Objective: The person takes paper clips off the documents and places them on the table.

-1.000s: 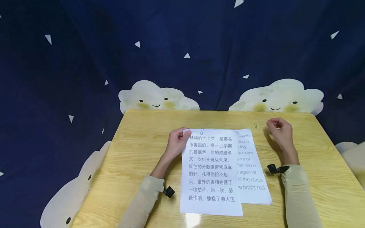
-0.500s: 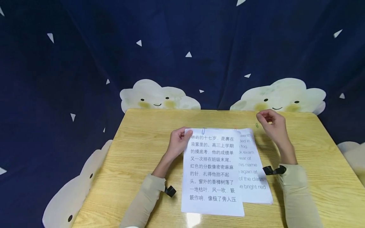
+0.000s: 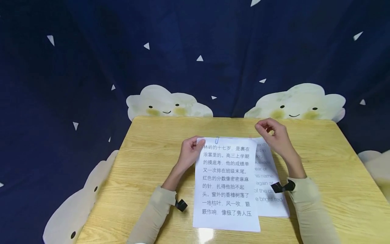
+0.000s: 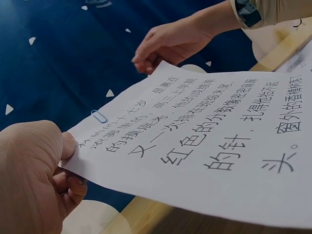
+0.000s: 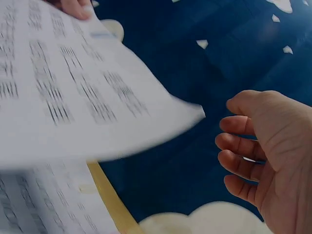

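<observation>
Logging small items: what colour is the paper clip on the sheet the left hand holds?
Blue. The paper clip on the sheet's top edge shows best in the left wrist view.

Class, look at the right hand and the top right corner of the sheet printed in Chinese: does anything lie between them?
Nothing visible does. The right hand hovers, fingers loosely curled, just beyond the Chinese sheet, whose left corner the left hand pinches; only open air shows in the right wrist view.

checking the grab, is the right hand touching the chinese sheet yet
Apart. The right wrist view shows dark backdrop between the right hand and the chinese sheet's corner. The left hand pinches its other corner.
</observation>
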{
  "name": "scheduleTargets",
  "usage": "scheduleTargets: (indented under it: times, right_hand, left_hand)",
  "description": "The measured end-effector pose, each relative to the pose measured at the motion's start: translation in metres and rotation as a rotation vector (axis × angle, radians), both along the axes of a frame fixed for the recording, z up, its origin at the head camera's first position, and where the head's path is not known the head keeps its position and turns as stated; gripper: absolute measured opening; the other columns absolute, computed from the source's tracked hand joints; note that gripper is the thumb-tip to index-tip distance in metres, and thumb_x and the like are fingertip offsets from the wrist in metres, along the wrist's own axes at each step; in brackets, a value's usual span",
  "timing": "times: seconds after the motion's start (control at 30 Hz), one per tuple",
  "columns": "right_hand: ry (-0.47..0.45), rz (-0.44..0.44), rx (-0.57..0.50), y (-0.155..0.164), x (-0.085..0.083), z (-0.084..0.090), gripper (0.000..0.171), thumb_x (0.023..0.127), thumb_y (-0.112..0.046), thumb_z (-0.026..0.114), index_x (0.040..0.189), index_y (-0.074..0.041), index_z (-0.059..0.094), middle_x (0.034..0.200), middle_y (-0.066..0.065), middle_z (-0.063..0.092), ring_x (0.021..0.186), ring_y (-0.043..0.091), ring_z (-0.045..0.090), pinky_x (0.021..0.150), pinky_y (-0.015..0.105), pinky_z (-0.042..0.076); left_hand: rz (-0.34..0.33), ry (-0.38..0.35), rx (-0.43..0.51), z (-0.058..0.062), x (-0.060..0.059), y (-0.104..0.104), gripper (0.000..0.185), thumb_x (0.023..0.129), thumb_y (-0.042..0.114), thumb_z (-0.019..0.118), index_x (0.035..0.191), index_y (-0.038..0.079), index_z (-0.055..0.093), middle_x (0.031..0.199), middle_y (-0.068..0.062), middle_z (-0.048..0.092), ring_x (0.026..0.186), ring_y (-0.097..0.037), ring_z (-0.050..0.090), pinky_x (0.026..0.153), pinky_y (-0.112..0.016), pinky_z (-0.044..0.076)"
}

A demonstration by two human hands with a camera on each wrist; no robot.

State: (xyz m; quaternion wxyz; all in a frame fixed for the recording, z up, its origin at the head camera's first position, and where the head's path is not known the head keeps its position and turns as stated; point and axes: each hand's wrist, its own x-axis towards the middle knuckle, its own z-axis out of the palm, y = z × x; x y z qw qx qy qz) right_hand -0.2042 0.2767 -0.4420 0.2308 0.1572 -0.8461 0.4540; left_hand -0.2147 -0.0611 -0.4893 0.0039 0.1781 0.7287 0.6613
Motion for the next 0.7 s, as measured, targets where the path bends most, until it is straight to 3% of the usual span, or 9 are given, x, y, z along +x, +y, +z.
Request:
scheduleTargets:
  times: [0.27, 0.43, 0.7]
  right_hand:
    - [-0.111, 0.193, 0.097, -0.029, 0.006, 0.0, 0.006, 0.097, -0.01, 0.075, 0.103, -0.011, 0.075, 0.096, -0.001, 0.072, 0.084, 0.012, 0.06, 0.075, 0.023, 0.047]
    - [-0.151, 0.215, 0.152, -0.038, 0.008, -0.002, 0.008, 0.096, -0.011, 0.076, 0.104, -0.013, 0.075, 0.094, -0.002, 0.07, 0.085, 0.015, 0.06, 0.075, 0.024, 0.047]
    - [-0.143, 0.247, 0.175, -0.046, 0.011, 0.0, 0.01, 0.094, -0.006, 0.078, 0.103, -0.01, 0.076, 0.099, -0.001, 0.073, 0.091, 0.016, 0.066, 0.082, 0.023, 0.053]
  left_hand:
    - [0.01, 0.02, -0.002, 0.001, 0.0, 0.002, 0.016, 0.104, 0.007, 0.064, 0.107, -0.004, 0.076, 0.067, -0.012, 0.063, 0.05, -0.012, 0.049, 0.046, -0.02, 0.037]
    - [-0.017, 0.013, 0.001, 0.002, -0.002, 0.004, 0.019, 0.105, 0.01, 0.064, 0.11, -0.003, 0.075, 0.071, -0.013, 0.067, 0.054, -0.012, 0.054, 0.049, -0.02, 0.042]
    - [0.002, 0.007, 0.013, 0.004, 0.004, 0.004, 0.017, 0.104, 0.008, 0.065, 0.108, -0.004, 0.076, 0.071, -0.018, 0.065, 0.053, -0.014, 0.054, 0.048, -0.02, 0.042]
